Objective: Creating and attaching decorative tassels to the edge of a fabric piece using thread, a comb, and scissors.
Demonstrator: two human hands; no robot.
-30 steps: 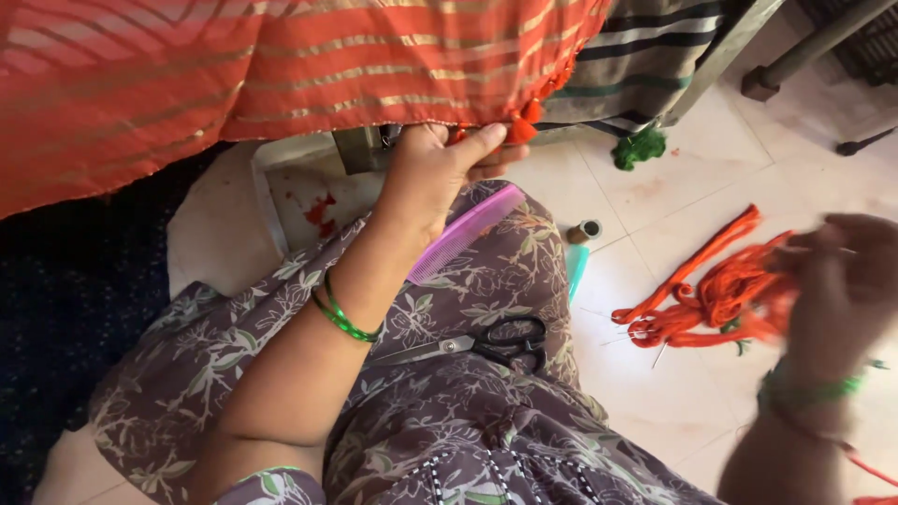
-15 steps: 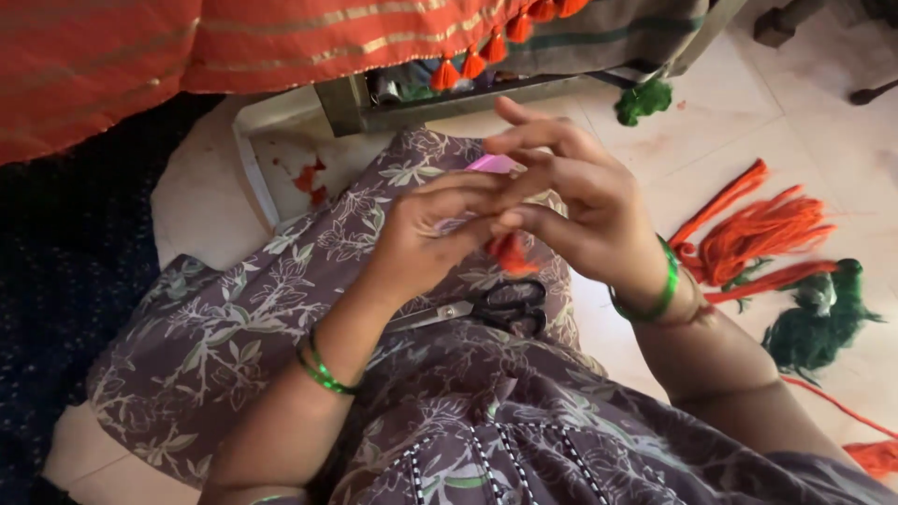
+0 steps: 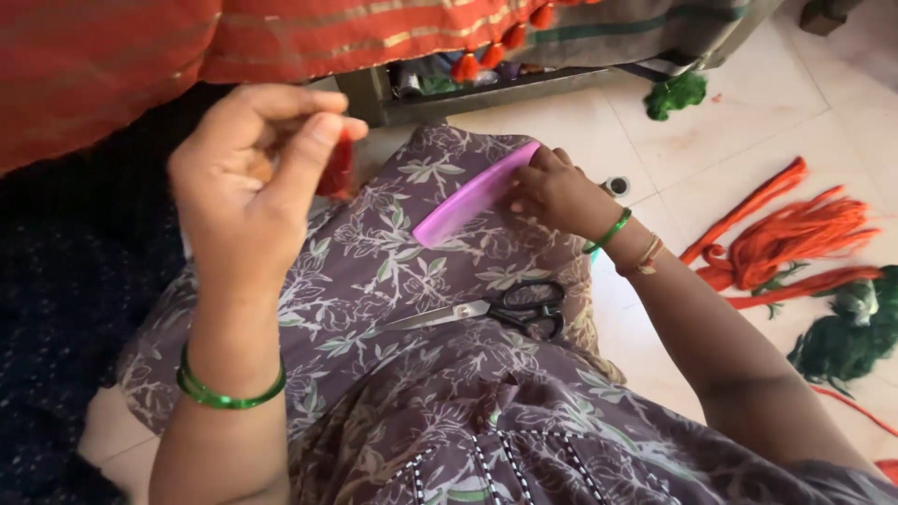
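A pair of black-handled scissors (image 3: 496, 309) lies loose on the lap of a seated person in a purple floral dress (image 3: 393, 374), blades pointing toward the left arm. Just beyond the scissors, the right hand (image 3: 557, 192) closes its fingers on one end of a pink comb (image 3: 472, 194) resting on the knee. Left of the scissors and raised, the left hand (image 3: 248, 182) pinches a small red tassel (image 3: 335, 168) between thumb and fingertips. Farther off, beyond the knee, an orange striped cloth (image 3: 281, 37) hangs with matching tassels along its edge; orange yarn (image 3: 786, 238) and green yarn (image 3: 847, 337) lie on the tiled floor right of the scissors. A shift of the leg could likely tip the unsecured scissors off the lap
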